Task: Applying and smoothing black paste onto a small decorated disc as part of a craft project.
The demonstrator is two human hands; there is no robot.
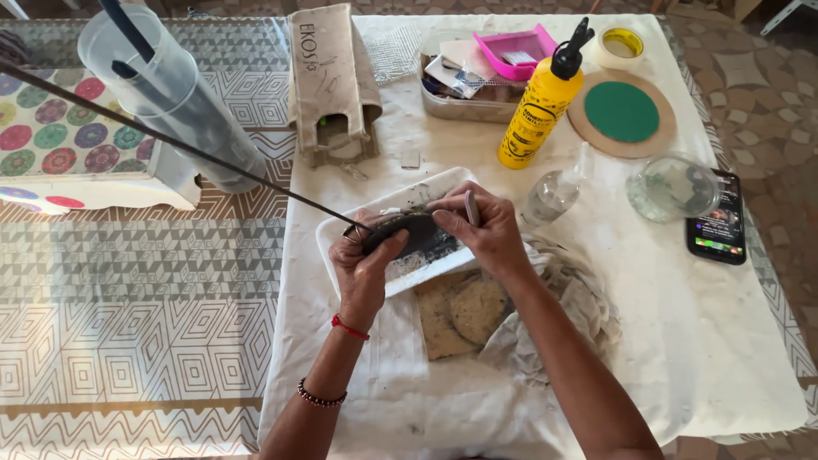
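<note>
- Nearest me lies the white cloth over the table, and on it, just under my wrists, a brown slab with a round disc beside a crumpled rag.
- My left hand is curled shut around the near end of a dark oval piece, thumb on top, fingers beneath.
- My right hand closes over its far right edge and also pinches a small pale tool between the fingers.
- The piece hovers over the white tray, which carries dark smears; keeping it low above the tray seems wise so any drips land there.
- I judge a firm left grip and a light right one serves best, as the piece looks wet.
- A long thin rod slants from the far left down to the piece; it crosses my left side and could snag my wrist.
- Far right of my hands stand a yellow squeeze bottle, a small clear spray bottle, a glass bowl and a phone, all close enough to knock.
</note>
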